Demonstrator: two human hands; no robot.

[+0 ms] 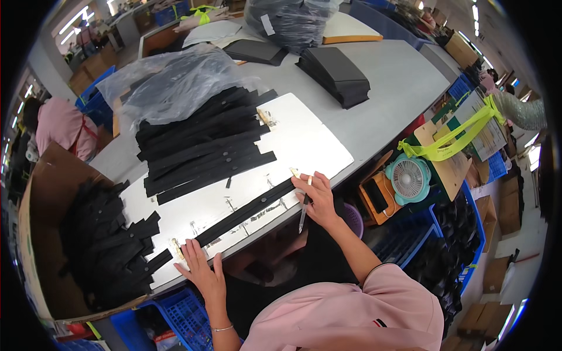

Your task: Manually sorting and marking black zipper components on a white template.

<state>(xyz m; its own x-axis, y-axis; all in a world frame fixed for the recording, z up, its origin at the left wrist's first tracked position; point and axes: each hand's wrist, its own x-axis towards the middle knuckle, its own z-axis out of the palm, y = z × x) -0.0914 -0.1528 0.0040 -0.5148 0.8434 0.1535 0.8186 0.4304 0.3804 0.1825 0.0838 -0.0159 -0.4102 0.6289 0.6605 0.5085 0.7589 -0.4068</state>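
Since the black strip (246, 214) between my fingers probably needs keeping straight, my 2 hands take 1 end each: left hand (205, 274) spread, fingertips down; right hand (319, 202) gripping a pen (302, 216), fingertips on the strip. White board (313, 137) beneath my fingers, likely for flatness; piled strips (202, 143) beyond, presumably handy.

A straight black cloth strip (243, 214) lies flat, slanting across a white board (322, 140), a pen (303, 215) near its right end.
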